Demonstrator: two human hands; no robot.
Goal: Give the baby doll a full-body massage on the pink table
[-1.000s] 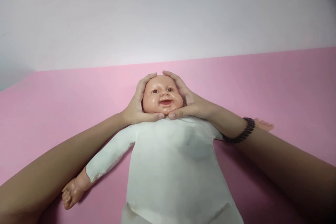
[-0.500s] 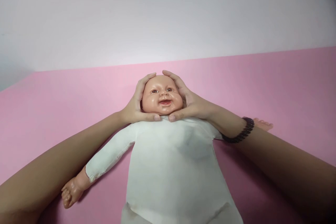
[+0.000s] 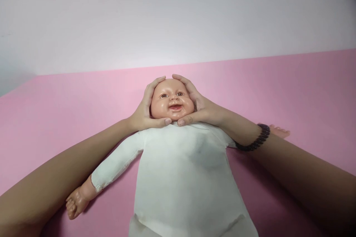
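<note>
A baby doll (image 3: 178, 163) lies on its back at the middle of a pink surface (image 3: 294, 92), head toward the far edge. The left hand (image 3: 144, 109) and right hand (image 3: 201, 107), half-open, cup its vinyl head (image 3: 172, 100). The head looks firm, smooth and light; the cloth body (image 3: 180, 177) looks soft, so hold beneath both.

No words, labels, brand marks, numbers or signs can be read anywhere in view. Neither the baby doll (image 3: 172, 100) with its white cloth body (image 3: 180, 174), nor the pink surface (image 3: 278, 92) beneath it, nor the dark beaded bracelet (image 3: 257, 137) shows anything legible.
</note>
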